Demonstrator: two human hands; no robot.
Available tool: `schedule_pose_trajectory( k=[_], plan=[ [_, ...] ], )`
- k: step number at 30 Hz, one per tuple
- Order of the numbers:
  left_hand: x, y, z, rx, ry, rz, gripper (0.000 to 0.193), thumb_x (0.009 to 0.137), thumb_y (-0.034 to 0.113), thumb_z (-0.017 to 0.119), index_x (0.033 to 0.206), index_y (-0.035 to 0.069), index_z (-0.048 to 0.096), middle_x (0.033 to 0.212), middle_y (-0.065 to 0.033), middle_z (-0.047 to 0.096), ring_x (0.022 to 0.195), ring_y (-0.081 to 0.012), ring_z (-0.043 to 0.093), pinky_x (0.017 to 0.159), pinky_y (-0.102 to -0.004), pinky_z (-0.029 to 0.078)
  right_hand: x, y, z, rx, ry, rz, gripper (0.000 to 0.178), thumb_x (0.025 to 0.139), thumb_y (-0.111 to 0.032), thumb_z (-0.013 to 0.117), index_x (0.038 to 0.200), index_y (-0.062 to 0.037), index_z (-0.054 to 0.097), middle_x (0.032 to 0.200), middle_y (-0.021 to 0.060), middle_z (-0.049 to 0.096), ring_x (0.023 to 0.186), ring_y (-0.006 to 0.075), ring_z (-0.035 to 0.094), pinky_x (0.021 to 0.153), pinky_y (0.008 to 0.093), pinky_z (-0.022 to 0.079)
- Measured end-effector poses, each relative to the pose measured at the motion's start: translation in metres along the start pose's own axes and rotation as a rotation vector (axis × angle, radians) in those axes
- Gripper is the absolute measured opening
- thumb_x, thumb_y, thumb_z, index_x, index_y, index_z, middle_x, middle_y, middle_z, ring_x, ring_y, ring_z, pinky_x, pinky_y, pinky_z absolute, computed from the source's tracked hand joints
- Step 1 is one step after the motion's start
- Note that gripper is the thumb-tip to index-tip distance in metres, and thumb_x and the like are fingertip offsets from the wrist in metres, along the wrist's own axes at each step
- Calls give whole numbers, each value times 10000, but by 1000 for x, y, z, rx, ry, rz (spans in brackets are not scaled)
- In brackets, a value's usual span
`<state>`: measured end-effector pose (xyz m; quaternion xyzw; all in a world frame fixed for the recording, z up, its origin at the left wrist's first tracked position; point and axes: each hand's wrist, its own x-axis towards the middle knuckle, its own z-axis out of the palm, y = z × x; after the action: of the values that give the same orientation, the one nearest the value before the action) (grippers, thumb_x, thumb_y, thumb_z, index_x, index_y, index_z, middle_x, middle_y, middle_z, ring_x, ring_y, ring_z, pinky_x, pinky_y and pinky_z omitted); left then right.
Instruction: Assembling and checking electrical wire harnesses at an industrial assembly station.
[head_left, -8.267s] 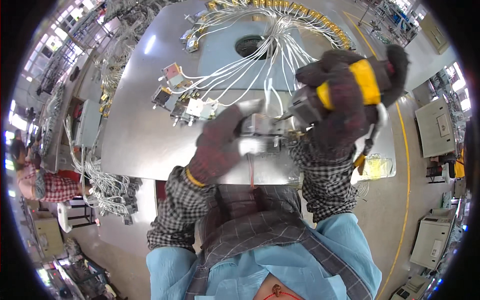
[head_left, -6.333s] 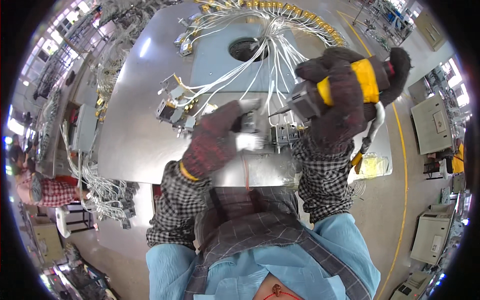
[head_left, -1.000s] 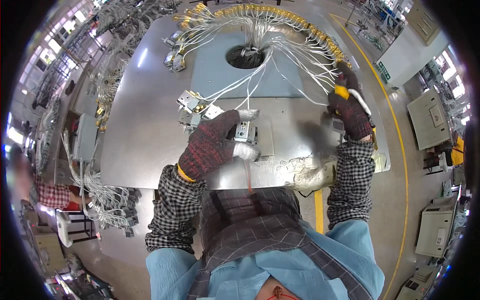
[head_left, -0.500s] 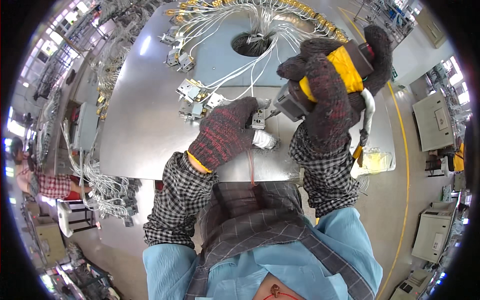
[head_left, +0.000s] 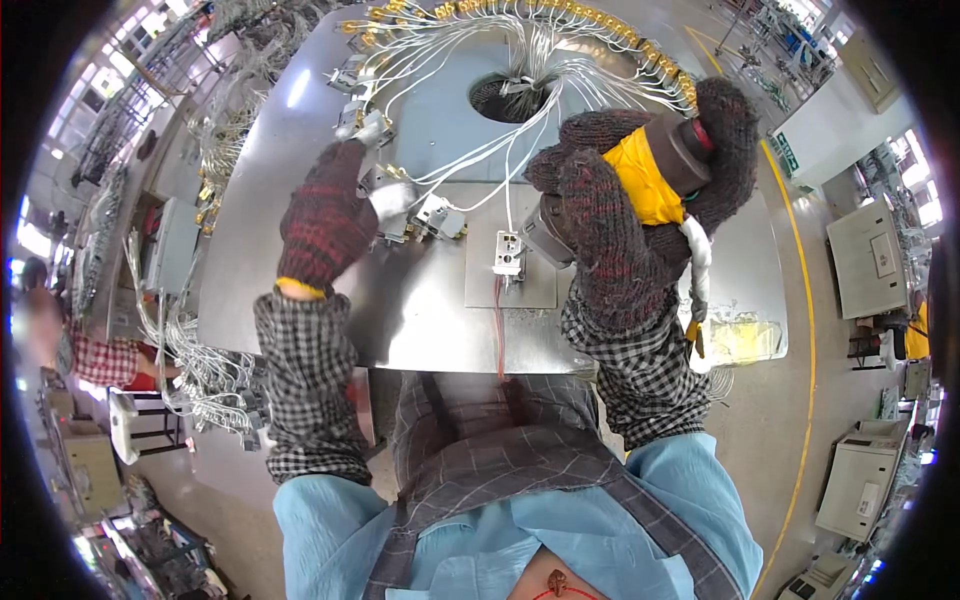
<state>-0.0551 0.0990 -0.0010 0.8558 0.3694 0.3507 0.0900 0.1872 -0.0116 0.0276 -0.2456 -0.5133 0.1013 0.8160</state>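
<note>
1. In the desk, a blue-grey panel has a round opening; white cables gather in a bundle at it, and how far down they go is hidden.
2. From the bundle, cables fan out to an arc of brass-coloured connectors along the desk's far edge.
3. At the left, a pale grey box stands beyond the desk; its contents cannot be made out. Near it hangs a heap of cables with grey ends.
4. The small metal block sits on a thin flat plate near the middle of the desk, with one white cable running up from it and a red wire leading toward the near edge.
5. The right grip, gloved, is clenched around a yellow-wrapped power tool; the tool's grey head is just right of the block.
6. The left grip, gloved with white fingertips, reaches over a cluster of metal blocks, well left of the single block. Whether it grasps one I cannot tell.
</note>
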Motion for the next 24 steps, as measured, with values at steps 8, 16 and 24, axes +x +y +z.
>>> schedule_pose_trajectory(
  k=[8, 16, 24],
  plan=[
    [-5, -18, -9, -693, -95, -396, 657, 821, 179, 858, 1391, -17, 595, 1128, -113, 710, 1002, -205, 686, 883, -338, 574, -2, -2, 1, -17, -15, -24, 780, 857, 28, 797, 1520, -48, 393, 999, 182, 696, 808, 259, 718, 721, 432, 668],
    [-23, 11, -8, -1428, -144, -382, 547, 1014, 215, 670, 1481, -16, 502, 1229, -93, 672, 1024, -198, 671, 873, -339, 568, -1, -25, 13, 23, -119, 30, 841, 849, 41, 808, 1547, -58, 351, 1074, 175, 685, 836, 264, 730, 747, 451, 674],
    [-48, 30, 17, -1238, -100, -384, 694, 1013, 528, 634, 1478, 26, 517, 1300, -116, 659, 1118, -190, 656, 977, -333, 534, -58, 57, -38, 1803, 443, 1206, 619, 1008, -273, 661, 1507, -15, 402, 1393, 195, 561, 1102, 283, 682, 975, 401, 562]
  ],
)
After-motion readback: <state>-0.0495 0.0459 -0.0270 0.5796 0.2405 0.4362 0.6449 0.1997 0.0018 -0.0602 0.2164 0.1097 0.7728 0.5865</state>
